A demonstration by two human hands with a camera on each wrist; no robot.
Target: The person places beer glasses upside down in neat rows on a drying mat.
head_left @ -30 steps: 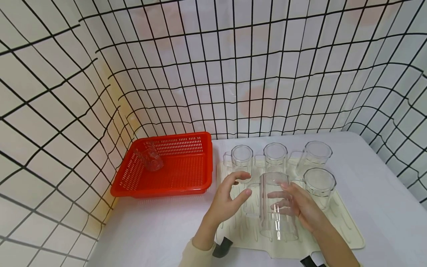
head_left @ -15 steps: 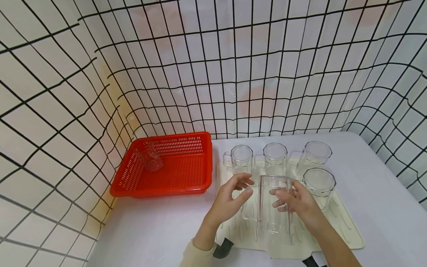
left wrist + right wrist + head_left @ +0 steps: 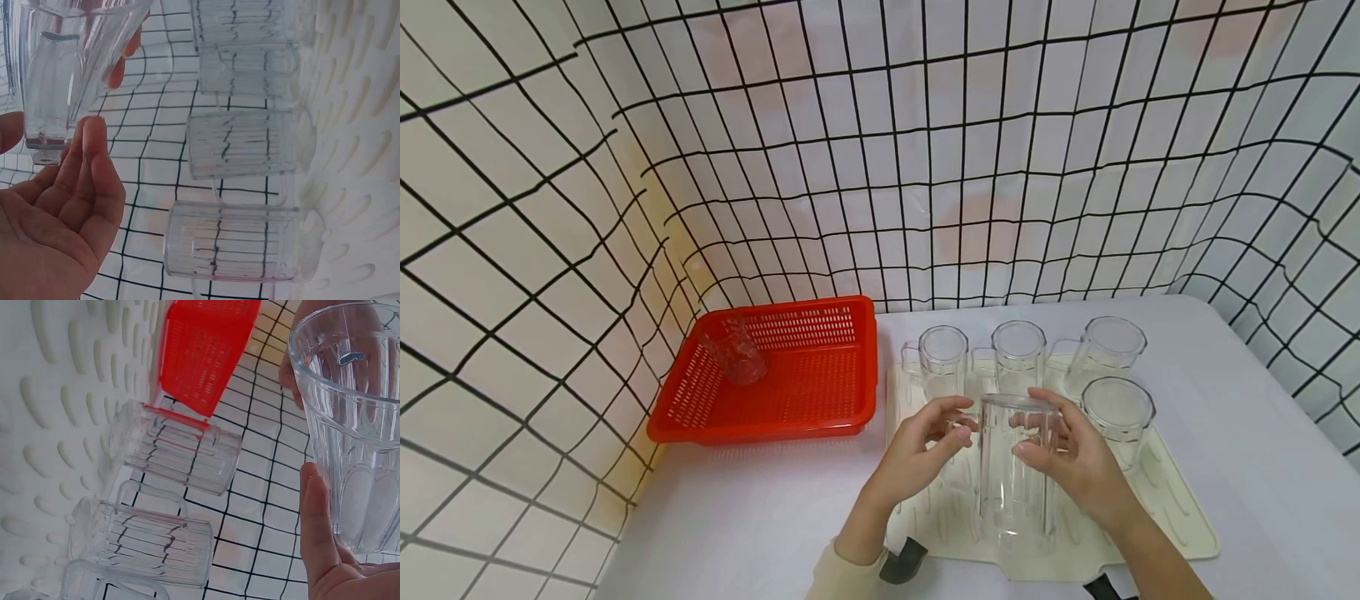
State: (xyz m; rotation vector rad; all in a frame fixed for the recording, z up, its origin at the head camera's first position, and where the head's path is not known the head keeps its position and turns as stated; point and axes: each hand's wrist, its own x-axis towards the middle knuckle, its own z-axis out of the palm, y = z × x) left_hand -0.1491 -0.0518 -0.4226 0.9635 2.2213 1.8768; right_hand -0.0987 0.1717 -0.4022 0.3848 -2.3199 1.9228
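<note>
A clear glass mug (image 3: 1015, 475) is held tilted above the mat, its opening toward the wrist cameras. My right hand (image 3: 1078, 467) grips its side, thumb in front and fingers behind the glass. My left hand (image 3: 917, 454) is at the mug's handle (image 3: 47, 100), with the handle between thumb and relaxed fingers; whether they touch it is unclear. Several similar mugs stand on the cream ridged mat (image 3: 1183, 525), among them a back-left mug (image 3: 943, 358), a middle mug (image 3: 1018, 354), a back-right mug (image 3: 1108, 354) and a nearer right mug (image 3: 1118, 417).
A red plastic basket (image 3: 808, 396) stands left of the mat, with a clear glass item (image 3: 741, 358) at its left end. Black wire grid (image 3: 925, 167) encloses the back and sides of the white-covered table (image 3: 737, 517).
My right hand has shifted its hold on the mug, thumb moving to the near side. The mug has turned, and my left fingers have come closer to the handle.
</note>
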